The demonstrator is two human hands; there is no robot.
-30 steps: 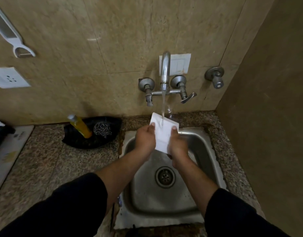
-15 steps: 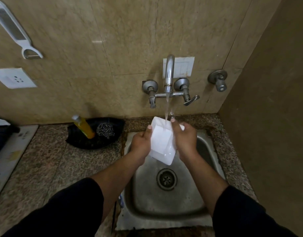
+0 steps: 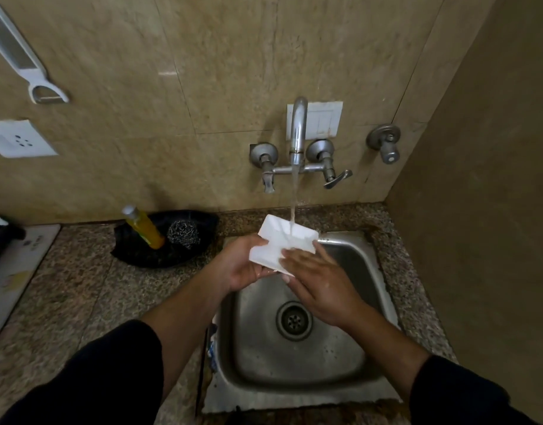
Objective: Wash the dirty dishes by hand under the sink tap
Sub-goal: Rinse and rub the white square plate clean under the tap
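Now the white dish [image 3: 283, 244] lies crosswise under the tap [image 3: 297, 130], left hand [image 3: 242, 266] gripping its left end, right hand [image 3: 323, 289] flat against it.

My right hand [image 3: 322, 289] covers the near corner of the white dish [image 3: 282, 239]; the fingers of my left hand [image 3: 239, 266] are hidden under it. The peeler [image 3: 18, 59] is cut off top-left.

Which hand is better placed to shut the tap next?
Right, probably. The right hand lies with straight fingers on the white rectangular plastic dish, carrying nothing, below the turned metal tap lever. The left hand has the grip on the dish and must hold it.
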